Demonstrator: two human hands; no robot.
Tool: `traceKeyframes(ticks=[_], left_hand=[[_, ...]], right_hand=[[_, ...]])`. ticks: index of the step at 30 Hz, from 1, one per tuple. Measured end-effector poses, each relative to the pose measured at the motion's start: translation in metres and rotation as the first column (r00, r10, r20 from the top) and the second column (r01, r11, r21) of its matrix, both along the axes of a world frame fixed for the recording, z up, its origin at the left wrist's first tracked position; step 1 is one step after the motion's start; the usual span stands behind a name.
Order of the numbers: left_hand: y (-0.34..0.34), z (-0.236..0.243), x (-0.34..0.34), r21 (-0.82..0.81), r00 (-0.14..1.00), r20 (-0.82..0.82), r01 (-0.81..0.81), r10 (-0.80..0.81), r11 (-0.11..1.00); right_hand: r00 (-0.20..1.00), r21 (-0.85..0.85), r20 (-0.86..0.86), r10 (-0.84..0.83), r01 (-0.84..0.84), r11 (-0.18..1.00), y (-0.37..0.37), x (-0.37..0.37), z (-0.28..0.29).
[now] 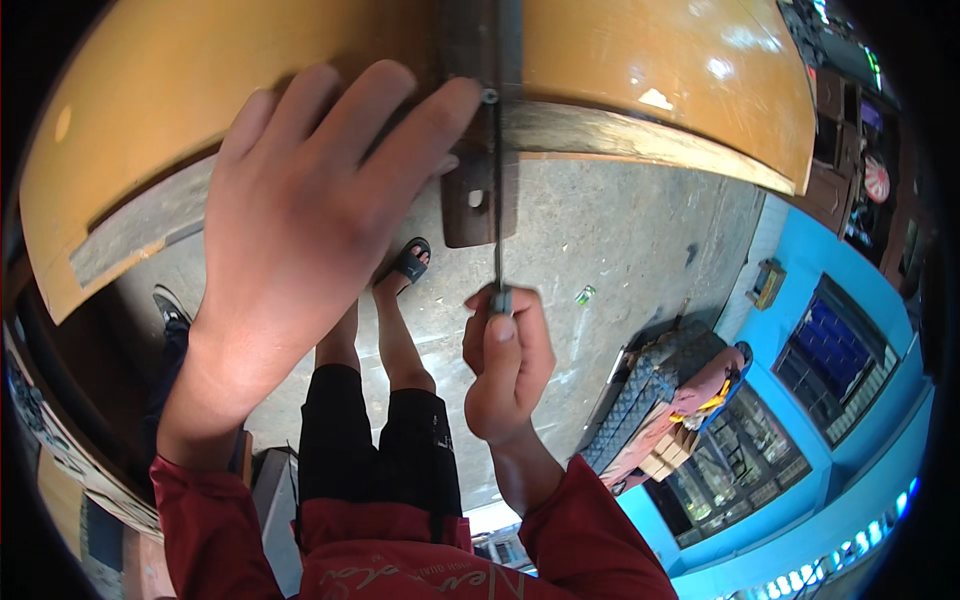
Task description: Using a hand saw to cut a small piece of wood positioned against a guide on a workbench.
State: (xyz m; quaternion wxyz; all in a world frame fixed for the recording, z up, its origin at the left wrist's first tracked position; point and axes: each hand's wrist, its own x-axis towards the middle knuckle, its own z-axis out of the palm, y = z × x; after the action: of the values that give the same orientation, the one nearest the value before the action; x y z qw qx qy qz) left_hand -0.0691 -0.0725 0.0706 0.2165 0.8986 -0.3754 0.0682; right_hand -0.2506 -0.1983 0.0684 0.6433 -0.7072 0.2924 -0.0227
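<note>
My right hand (508, 365) is closed round the near end of a thin dark rod (498, 230), with a grey piece between thumb and fingers. The rod runs straight away from me along a dark metal bar (480, 205), which has a hole near its rounded near end. A small round metal fastener (490, 96) shows beside the rod. My left hand (310, 200) reaches over the edge of an orange-brown wooden panel (650, 60), its fingers stretched out. Its index fingertip is close to the fastener; the thumb is mostly hidden.
Pale bare wood (620, 135) shows along the panel's near edge. Below lies a grey concrete floor (640, 220) with a green scrap (585, 294). A patterned cushioned seat (650, 390) with boxes stands right, by a blue wall (800, 400). Another person's foot (168, 305) is at left.
</note>
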Motion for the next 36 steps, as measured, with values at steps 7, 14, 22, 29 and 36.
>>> traceKeyframes(ticks=[7, 14, 22, 29, 36], left_hand=[[0.002, 0.005, 0.001, 0.071, 0.996, -0.090, -0.009, 0.015, 0.997], [0.001, 0.006, 0.001, 0.097, 0.997, -0.078, 0.005, 0.003, 0.995], [0.003, 0.006, 0.002, 0.098, 0.996, -0.088, 0.005, 0.004, 0.995], [0.002, 0.004, 0.001, 0.077, 0.994, -0.112, 0.008, 0.001, 0.997], [-0.003, -0.006, -0.001, 0.065, 0.999, -0.007, -0.031, 0.031, 0.997]], right_hand=[[0.994, 0.013, 0.001, 0.109, -0.109, 0.994, -0.011, -0.005, 0.007], [0.995, 0.082, 0.034, 0.097, -0.099, 0.992, -0.007, -0.004, 0.003], [0.989, 0.015, -0.027, 0.143, -0.143, 0.990, -0.008, -0.001, 0.000], [0.996, -0.007, 0.017, 0.091, -0.091, 0.996, -0.003, -0.014, 0.000], [0.997, 0.049, 0.002, 0.076, -0.076, 0.996, -0.007, 0.007, -0.006]])
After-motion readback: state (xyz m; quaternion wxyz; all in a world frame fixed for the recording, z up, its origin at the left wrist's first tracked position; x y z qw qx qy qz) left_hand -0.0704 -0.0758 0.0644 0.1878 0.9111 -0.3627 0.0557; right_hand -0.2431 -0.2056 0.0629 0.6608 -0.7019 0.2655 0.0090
